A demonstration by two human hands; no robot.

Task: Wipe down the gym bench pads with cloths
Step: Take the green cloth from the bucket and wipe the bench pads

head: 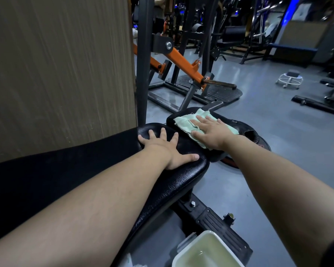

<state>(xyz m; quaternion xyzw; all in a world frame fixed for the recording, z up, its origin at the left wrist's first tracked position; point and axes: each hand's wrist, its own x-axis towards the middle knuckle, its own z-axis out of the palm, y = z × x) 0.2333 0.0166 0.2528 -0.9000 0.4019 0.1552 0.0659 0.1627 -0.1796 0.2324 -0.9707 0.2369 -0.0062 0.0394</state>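
A long black bench pad [181, 182] runs from the lower left toward the middle, with a smaller black seat pad [178, 116] just beyond its far end. My left hand [166, 149] lies flat on the end of the long pad, fingers spread, holding nothing. A pale green cloth [185, 122] is spread on the seat pad. My right hand [210, 132] presses flat on top of the cloth with fingers extended.
A brown wall panel [62, 70] stands close on the left. An orange and black machine frame [181, 62] rises behind the pads. A weight plate [253, 135] lies on the grey floor at the right. A white tub of liquid [204, 251] sits near the bottom edge.
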